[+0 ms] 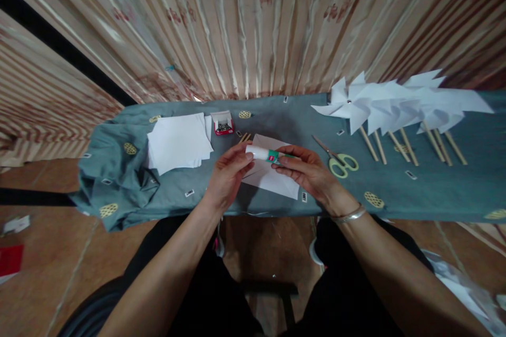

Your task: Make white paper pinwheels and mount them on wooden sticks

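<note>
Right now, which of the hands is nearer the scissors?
Right. The right hand is left of the scissors, not touching them; the left hand is farther, at the white end of the glue stick.

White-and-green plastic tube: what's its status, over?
Left fingers and right fingers gripping white-and-green plastic tube. Held above white paper sheet. Nothing visibly blocking; green-handled scissors lie right.

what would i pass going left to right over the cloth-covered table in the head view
Stack of white paper → small red box → glue stick → scissors → wooden pinwheel sticks
</note>
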`<act>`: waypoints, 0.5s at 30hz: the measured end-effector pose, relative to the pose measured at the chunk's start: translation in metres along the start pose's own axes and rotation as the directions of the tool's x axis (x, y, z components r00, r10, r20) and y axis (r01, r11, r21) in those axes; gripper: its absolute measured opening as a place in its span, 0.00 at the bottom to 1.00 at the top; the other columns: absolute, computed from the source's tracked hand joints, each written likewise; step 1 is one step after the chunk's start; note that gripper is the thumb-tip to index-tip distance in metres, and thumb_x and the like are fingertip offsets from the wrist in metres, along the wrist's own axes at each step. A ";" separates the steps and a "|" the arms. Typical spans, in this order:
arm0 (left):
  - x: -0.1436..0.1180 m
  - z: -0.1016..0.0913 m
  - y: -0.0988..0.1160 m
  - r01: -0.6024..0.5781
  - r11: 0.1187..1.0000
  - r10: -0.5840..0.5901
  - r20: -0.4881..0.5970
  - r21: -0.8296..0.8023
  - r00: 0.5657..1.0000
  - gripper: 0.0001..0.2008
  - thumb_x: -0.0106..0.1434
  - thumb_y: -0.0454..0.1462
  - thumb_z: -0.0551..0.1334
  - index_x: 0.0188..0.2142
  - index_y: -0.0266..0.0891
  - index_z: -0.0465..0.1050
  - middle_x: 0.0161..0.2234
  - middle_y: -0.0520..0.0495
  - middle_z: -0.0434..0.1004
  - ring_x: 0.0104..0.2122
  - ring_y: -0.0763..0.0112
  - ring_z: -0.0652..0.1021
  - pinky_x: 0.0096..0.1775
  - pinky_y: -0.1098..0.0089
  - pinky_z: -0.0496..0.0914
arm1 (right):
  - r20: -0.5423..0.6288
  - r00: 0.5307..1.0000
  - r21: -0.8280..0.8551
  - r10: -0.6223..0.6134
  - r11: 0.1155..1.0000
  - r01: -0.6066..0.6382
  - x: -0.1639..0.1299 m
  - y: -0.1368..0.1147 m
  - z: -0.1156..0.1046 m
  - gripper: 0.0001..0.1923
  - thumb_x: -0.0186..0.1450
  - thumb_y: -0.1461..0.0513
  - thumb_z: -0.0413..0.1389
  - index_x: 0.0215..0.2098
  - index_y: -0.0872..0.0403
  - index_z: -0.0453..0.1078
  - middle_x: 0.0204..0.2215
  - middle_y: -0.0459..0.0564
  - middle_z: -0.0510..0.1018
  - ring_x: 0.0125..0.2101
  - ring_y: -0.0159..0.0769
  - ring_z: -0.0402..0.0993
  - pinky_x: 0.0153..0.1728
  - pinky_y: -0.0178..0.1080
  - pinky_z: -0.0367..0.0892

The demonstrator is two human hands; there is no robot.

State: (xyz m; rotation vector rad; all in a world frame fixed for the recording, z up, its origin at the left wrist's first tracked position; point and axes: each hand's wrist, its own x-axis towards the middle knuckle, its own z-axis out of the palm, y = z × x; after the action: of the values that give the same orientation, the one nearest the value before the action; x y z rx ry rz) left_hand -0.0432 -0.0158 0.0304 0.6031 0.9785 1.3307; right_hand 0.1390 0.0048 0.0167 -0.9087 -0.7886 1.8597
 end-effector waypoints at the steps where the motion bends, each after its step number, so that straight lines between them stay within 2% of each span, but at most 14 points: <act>1: 0.000 0.000 0.000 -0.020 0.999 0.020 0.004 0.025 1.000 0.16 0.43 0.37 0.76 0.35 0.42 0.82 0.33 0.54 0.79 0.32 0.79 0.75 0.38 0.75 0.69 | -0.005 1.000 -0.010 0.000 1.000 0.000 0.000 0.000 0.000 0.19 0.43 0.58 0.75 0.31 0.52 0.79 0.28 0.42 0.83 0.28 0.29 0.82 0.34 0.28 0.78; 9: 0.000 -0.010 -0.004 -0.128 0.962 0.115 0.071 0.240 0.991 0.16 0.43 0.37 0.77 0.35 0.43 0.82 0.33 0.52 0.80 0.32 0.75 0.76 0.38 0.72 0.70 | 0.000 1.000 -0.094 0.014 0.995 -0.014 -0.002 0.001 0.003 0.18 0.45 0.56 0.74 0.32 0.52 0.78 0.29 0.43 0.82 0.27 0.28 0.79 0.32 0.31 0.76; 15: -0.005 -0.020 -0.004 -0.133 0.926 0.064 0.201 0.352 0.977 0.21 0.43 0.39 0.77 0.39 0.40 0.81 0.34 0.49 0.81 0.33 0.70 0.78 0.40 0.68 0.73 | 0.033 0.998 -0.152 0.054 0.987 -0.048 -0.005 0.006 0.006 0.18 0.47 0.56 0.73 0.32 0.53 0.78 0.29 0.43 0.81 0.26 0.27 0.78 0.29 0.31 0.74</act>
State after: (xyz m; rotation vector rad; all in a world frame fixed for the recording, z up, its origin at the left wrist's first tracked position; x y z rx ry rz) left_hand -0.0580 -0.0248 0.0186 1.0549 1.0582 1.1609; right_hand 0.1330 -0.0033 0.0165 -1.0007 -0.9476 1.8852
